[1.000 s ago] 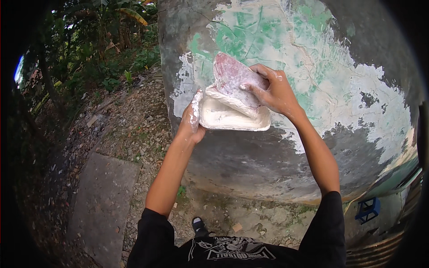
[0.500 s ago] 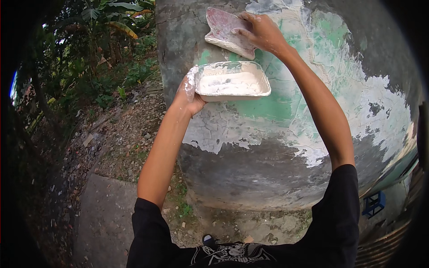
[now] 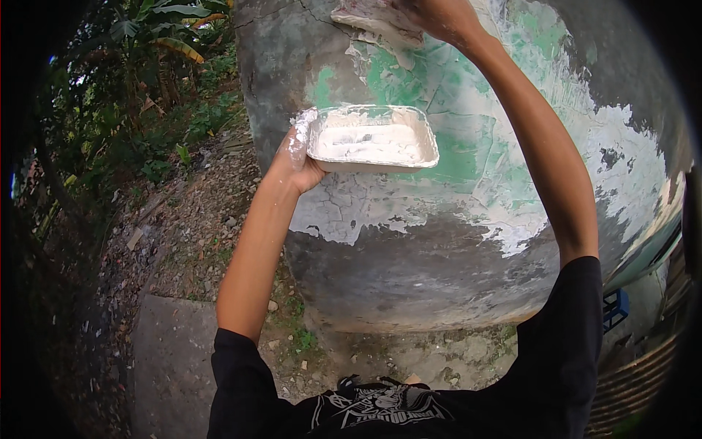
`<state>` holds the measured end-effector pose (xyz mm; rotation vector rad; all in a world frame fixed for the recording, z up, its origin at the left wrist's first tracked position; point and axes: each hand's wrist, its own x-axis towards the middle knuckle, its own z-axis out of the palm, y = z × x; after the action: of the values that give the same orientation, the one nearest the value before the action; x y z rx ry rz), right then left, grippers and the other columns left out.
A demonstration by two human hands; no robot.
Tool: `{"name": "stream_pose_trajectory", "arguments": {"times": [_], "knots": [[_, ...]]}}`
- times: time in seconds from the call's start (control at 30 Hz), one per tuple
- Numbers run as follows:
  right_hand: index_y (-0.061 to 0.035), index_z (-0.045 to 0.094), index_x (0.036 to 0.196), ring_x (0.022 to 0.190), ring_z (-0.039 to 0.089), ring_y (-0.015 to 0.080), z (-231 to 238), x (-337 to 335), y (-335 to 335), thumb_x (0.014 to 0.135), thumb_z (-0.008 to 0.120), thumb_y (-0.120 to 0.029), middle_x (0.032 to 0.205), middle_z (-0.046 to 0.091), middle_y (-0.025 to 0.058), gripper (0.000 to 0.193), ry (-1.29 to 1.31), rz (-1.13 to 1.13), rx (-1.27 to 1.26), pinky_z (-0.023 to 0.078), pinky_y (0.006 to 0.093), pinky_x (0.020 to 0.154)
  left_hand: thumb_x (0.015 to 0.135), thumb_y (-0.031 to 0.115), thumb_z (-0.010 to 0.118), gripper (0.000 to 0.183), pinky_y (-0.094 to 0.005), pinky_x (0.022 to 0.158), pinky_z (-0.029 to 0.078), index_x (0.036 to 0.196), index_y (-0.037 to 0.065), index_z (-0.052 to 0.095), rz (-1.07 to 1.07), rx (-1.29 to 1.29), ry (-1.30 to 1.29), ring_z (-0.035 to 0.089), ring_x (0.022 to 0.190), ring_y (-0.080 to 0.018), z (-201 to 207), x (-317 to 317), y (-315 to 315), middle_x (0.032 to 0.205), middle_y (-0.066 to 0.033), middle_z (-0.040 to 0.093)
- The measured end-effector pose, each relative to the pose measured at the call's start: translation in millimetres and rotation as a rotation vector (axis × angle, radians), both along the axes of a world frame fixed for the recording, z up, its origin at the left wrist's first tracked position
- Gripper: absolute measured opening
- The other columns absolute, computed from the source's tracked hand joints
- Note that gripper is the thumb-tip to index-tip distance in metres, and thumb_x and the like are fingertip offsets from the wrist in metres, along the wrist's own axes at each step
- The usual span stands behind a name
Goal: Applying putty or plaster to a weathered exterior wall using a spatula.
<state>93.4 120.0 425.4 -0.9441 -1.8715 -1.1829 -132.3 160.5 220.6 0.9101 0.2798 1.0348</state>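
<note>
My left hand (image 3: 298,159), smeared with white, grips the left end of a clear rectangular plastic tub (image 3: 380,167). Thick white putty (image 3: 391,137) covers the bottom of the tub and clings to its sides. At the top edge of the view, my right hand (image 3: 442,18) is closed on a flat, reddish putty spreader (image 3: 365,9) coated in white. The spreader's lower edge lies against the wall (image 3: 424,271), with putty along it. Part of the right hand and the spreader's upper part are cut off by the frame.
Grey, patchy white and green areas cover the wall. Stony ground (image 3: 194,241) and a concrete slab (image 3: 172,358) lie at the left, with plants (image 3: 168,95) beyond. A blue stool (image 3: 615,309) and corrugated sheeting (image 3: 636,388) are at the lower right.
My right hand has moved up with the spreader, which now meets the wall and is partly out of view. The tub has shifted slightly left and down with my left hand.
</note>
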Motion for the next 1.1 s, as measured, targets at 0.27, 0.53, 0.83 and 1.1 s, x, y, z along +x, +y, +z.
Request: {"name": "stream_pose_trajectory", "arguments": {"times": [0.27,0.53,0.83,1.1], "knots": [[-0.0062,0.052,0.110,0.072,0.061,0.0362,-66.0,2.1,23.6,0.085,0.063,-0.031,0.082,0.064,0.0154,0.037,-0.073,-0.072,-0.069,0.048,0.0456,0.062,0.096,0.030,0.045,0.039,-0.0319,0.072,0.061,0.117,-0.002,0.052,0.048,-0.015,0.000,0.067,0.092,-0.0227,-17.3,1.0,-13.3,0.111,-0.0134,0.063],[-0.0009,0.053,0.108,0.070,0.062,0.0374,-46.0,0.3,21.6,0.082,0.064,-0.023,0.077,0.063,0.0190,0.036,0.063,-0.096,0.186,0.047,0.0474,0.059,0.094,0.028,0.050,0.040,-0.0314,0.078,0.059,0.120,-0.003,0.053,0.019,0.006,0.033,0.066,0.097,-0.0226,-20.6,-7.1,-22.7,0.113,-0.0139,0.062],[-0.0028,0.052,0.106,0.065,0.060,0.0373,-44.4,-8.8,-13.8,0.081,0.068,-0.023,0.072,0.060,0.0187,0.035,0.250,0.073,0.100,0.045,0.0454,0.057,0.094,0.030,0.049,0.041,-0.0319,0.079,0.059,0.121,-0.001,0.053,0.116,-0.023,0.074,0.066,0.097,-0.0232,-28.6,-22.5,-38.4,0.115,-0.0133,0.062],[-0.0040,0.054,0.094,0.074,0.062,0.0381,-44.5,-0.9,26.9,0.084,0.061,-0.022,0.076,0.062,0.0199,0.022,-0.041,-0.025,-0.028,0.047,0.0487,0.062,0.096,0.031,0.047,0.040,-0.0308,0.070,0.062,0.118,-0.002,0.053,0.117,-0.017,0.056,0.068,0.090,-0.0210,-30.6,-20.8,-36.5,0.110,-0.0135,0.063]]}}
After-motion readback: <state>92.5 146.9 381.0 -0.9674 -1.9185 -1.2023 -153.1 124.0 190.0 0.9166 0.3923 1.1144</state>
